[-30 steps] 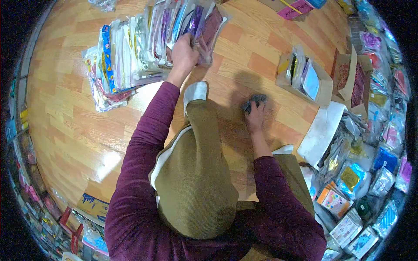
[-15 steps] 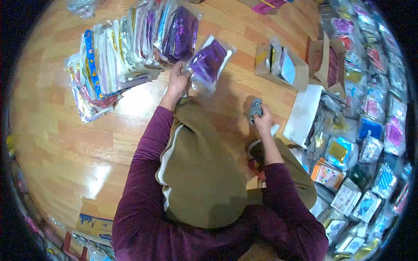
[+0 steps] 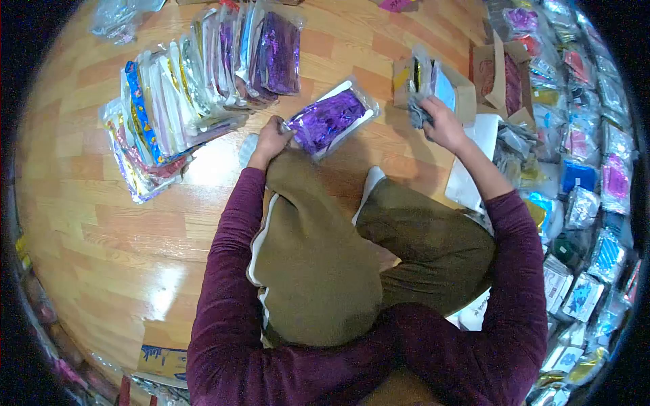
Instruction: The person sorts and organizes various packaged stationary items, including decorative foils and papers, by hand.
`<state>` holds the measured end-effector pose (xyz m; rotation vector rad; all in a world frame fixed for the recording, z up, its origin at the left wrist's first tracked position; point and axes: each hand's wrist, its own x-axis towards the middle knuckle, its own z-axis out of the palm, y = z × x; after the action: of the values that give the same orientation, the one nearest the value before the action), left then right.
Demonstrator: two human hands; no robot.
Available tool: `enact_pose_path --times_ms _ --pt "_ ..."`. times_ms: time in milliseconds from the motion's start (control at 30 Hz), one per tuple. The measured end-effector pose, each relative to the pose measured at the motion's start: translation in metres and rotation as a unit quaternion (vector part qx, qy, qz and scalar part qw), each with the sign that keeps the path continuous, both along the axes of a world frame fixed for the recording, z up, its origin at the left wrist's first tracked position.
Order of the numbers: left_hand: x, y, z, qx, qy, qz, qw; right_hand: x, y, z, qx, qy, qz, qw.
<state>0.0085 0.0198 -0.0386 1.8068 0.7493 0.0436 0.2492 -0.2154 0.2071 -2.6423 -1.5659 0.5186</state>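
My left hand [image 3: 273, 139] pinches the left corner of a clear plastic packet [image 3: 332, 120] with shiny purple foil material inside, just above the wooden floor. In my right hand [image 3: 443, 124] is a crumpled grey cloth [image 3: 418, 111], gripped in front of a small cardboard box [image 3: 464, 98] that holds several upright packets. A long leaning row of packets [image 3: 183, 88] stands beyond my left hand, with a dark purple packet [image 3: 279, 54] at its right end.
A second cardboard box [image 3: 484, 81] holds red packets. Many packaged items [image 3: 582, 176] line the right side in rows. A clear plastic bag [image 3: 122, 20] lies at the far left, and a cardboard piece [image 3: 162, 362] at the lower left. My bent legs [image 3: 318, 257] are in front.
The purple packet has tilted flatter and lower, still held by my left hand. My right hand has moved up and right with the cloth, to the cardboard box. My right leg has shifted inward.
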Motion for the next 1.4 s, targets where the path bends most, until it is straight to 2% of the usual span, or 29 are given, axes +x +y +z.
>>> enact_pose_path --times_ms 33,100,167,233,300,333,400,433,500,567,600,700,767,833,900,967,1033,1067,1100,1167,1200,1233,1267,1300,1333,1400 --pt "0.004 -0.001 0.006 0.033 0.019 -0.003 0.999 0.001 0.006 -0.003 0.003 0.008 -0.006 1.0" --pt "0.009 -0.006 0.009 0.072 0.049 -0.014 0.996 0.001 0.011 -0.015 0.044 -0.002 0.057 0.997" --pt "0.015 -0.004 0.004 0.004 0.085 -0.021 0.996 0.001 0.009 -0.036 0.061 0.008 0.045 0.997" --pt "0.011 0.002 -0.009 0.021 0.123 -0.048 0.991 -0.004 0.002 -0.066 0.099 0.026 -0.011 0.995" --pt "0.012 0.009 0.013 -0.115 0.068 -0.05 0.99 -0.007 -0.005 -0.094 0.129 0.068 -0.039 0.989" --pt "0.011 0.009 0.032 -0.224 0.059 -0.004 0.973 -0.012 -0.01 -0.105 0.158 0.087 -0.043 0.983" --pt "0.014 0.013 0.061 -0.191 0.085 -0.033 0.977 -0.024 -0.017 -0.118 0.196 0.117 -0.065 0.972" --pt "0.019 0.015 0.069 -0.169 0.09 -0.057 0.98 -0.025 -0.016 -0.119 0.18 0.131 -0.07 0.972" --pt "0.025 0.025 0.051 -0.151 0.133 -0.084 0.976 -0.02 -0.015 -0.126 0.172 0.144 -0.086 0.971" --pt "0.031 0.03 0.041 -0.084 0.102 -0.135 0.982 -0.015 -0.013 -0.138 0.277 0.077 -0.077 0.955" --pt "0.039 0.021 0.064 -0.137 0.082 -0.144 0.976 -0.013 -0.011 -0.13 0.267 0.109 -0.093 0.953" --pt "0.044 0.019 0.06 -0.07 0.071 -0.193 0.976 -0.017 0.003 -0.129 0.274 0.088 -0.076 0.955" --pt "0.042 0.014 0.05 -0.072 0.095 -0.181 0.976 -0.032 0.017 -0.132 0.276 0.1 -0.073 0.953" --pt "0.044 0.004 0.05 -0.077 0.114 -0.169 0.976 -0.049 0.033 -0.144 0.197 0.123 -0.009 0.973" --pt "0.045 -0.01 0.067 -0.227 0.197 -0.003 0.954 -0.076 0.047 -0.174 0.176 0.036 0.048 0.983" --pt "0.019 0.004 0.02 -0.232 0.185 -0.008 0.955 -0.095 0.045 -0.194 0.149 0.066 0.063 0.985" --pt "0.001 0.014 -0.003 -0.187 0.117 -0.059 0.974 -0.099 0.031 -0.213 0.142 0.012 0.16 0.977" --pt "0.001 0.019 0.001 0.028 0.204 -0.175 0.963 -0.094 0.029 -0.218 0.068 -0.004 0.185 0.98" --pt "-0.007 0.027 -0.017 0.026 0.205 -0.174 0.963 -0.09 0.027 -0.221 0.067 -0.003 0.185 0.98" --pt "-0.021 0.038 -0.061 -0.041 0.115 -0.136 0.983 -0.081 0.019 -0.224 0.09 0.01 0.109 0.99" --pt "-0.011 0.028 -0.037 -0.046 0.112 -0.136 0.983 -0.077 0.016 -0.224 0.089 -0.017 0.108 0.99" --pt "0.009 0.014 0.013 0.008 0.145 -0.148 0.978 -0.076 0.012 -0.221 0.082 -0.019 0.11 0.99" --pt "0.02 0.005 0.042 0.063 0.178 -0.158 0.969 -0.075 0.008 -0.219 0.078 -0.052 0.098 0.991" --pt "0.017 0.007 0.033 0.059 0.173 -0.154 0.971 -0.072 0.006 -0.215 0.076 -0.086 0.087 0.99" --pt "0.013 0.011 0.015 0.014 0.142 -0.147 0.979 -0.067 -0.001 -0.216 0.157 -0.094 0.069 0.981" --pt "0.013 0.013 0.001 -0.031 0.108 -0.135 0.984 -0.061 -0.003 -0.222 0.143 -0.104 0.078 0.981"
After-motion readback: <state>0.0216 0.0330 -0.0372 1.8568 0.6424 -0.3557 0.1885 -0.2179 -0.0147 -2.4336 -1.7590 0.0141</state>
